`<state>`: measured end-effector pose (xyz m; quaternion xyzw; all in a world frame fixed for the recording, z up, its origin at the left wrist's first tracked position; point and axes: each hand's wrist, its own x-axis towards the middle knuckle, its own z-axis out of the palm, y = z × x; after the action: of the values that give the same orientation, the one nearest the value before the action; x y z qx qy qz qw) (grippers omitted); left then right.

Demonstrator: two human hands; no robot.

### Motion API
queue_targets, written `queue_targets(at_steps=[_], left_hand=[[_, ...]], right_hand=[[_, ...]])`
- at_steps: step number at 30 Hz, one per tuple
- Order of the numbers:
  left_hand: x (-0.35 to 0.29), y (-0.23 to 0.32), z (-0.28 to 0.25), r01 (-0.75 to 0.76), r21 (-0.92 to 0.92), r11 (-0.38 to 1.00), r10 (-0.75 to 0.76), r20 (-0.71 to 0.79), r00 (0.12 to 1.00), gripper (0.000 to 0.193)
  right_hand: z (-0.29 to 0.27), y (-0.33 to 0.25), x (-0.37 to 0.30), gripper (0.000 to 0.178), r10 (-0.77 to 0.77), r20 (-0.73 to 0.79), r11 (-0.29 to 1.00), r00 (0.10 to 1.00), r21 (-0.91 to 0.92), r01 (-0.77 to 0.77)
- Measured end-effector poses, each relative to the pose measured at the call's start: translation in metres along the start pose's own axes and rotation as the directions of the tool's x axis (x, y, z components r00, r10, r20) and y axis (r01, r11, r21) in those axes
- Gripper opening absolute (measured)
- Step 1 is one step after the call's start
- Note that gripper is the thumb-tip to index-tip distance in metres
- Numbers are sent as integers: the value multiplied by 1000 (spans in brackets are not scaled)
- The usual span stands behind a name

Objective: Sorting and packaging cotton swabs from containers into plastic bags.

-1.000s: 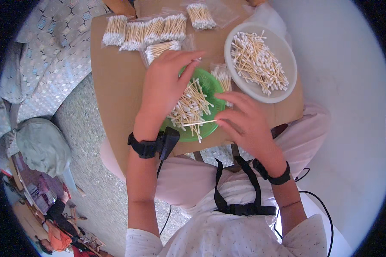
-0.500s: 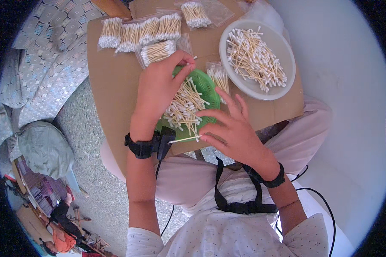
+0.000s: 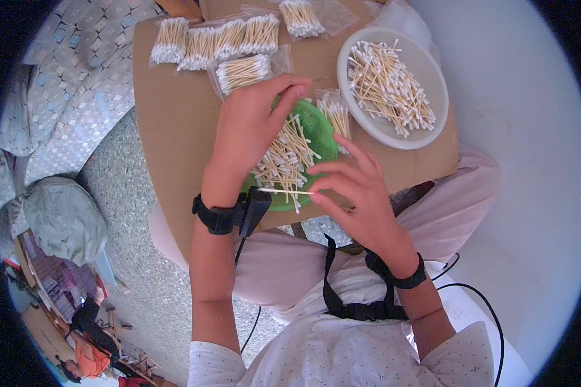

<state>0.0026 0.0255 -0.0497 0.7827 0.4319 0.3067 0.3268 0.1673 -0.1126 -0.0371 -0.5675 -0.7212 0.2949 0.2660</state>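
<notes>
My right hand (image 3: 361,193) pinches one cotton swab (image 3: 285,191) between thumb and finger, holding it roughly level over the near part of a green plastic basket (image 3: 317,129). Loose cotton swabs (image 3: 283,158) lie piled inside the basket, pointing various ways. Over the basket's far left side bends my left hand (image 3: 255,119). Its thumb and fingertips come together near the far rim; what they hold, if anything, is hidden. Just beyond that hand lies a clear bag of cotton swabs (image 3: 244,71). Another bag of swabs (image 3: 334,117) lies against the basket's right side.
A white bowl (image 3: 441,113) heaped with loose swabs stands at the right of the brown tabletop (image 3: 174,122). Several bagged bundles of swabs (image 3: 229,40) line the far edge. A white wall (image 3: 516,129) rises at the right. Patterned cloth (image 3: 90,71) hangs at the left.
The right hand has raised its swab slightly away from me, levelling it over the basket. The left hand has shifted a little to the right. The whole view has shifted slightly.
</notes>
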Motion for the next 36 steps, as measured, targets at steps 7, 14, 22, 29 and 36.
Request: queue_targets(at_steps=[7, 14, 22, 29, 36], left_hand=[[1, -6, -5, -15, -10, 1000, 15, -23, 1000, 20], [-2, 9, -23, 200, -499, 843, -22, 340, 940, 22], [-4, 29, -18, 190, -388, 902, 72, 568, 820, 21], [-6, 27, -19, 143, -379, 915, 72, 499, 864, 15], [-7, 25, -15, 120, -448, 886, 91, 423, 902, 16]], right_hand=[[3, 0, 1, 14, 29, -58, 999, 998, 23, -28], [-15, 1, 2, 13, 216, -233, 976, 948, 89, -201], [-15, -7, 8, 14, 177, -354, 981, 918, 139, -135], [1, -3, 11, 15, 160, -274, 981, 948, 149, -122], [-5, -12, 17, 17, 314, -118, 892, 942, 376, -250]])
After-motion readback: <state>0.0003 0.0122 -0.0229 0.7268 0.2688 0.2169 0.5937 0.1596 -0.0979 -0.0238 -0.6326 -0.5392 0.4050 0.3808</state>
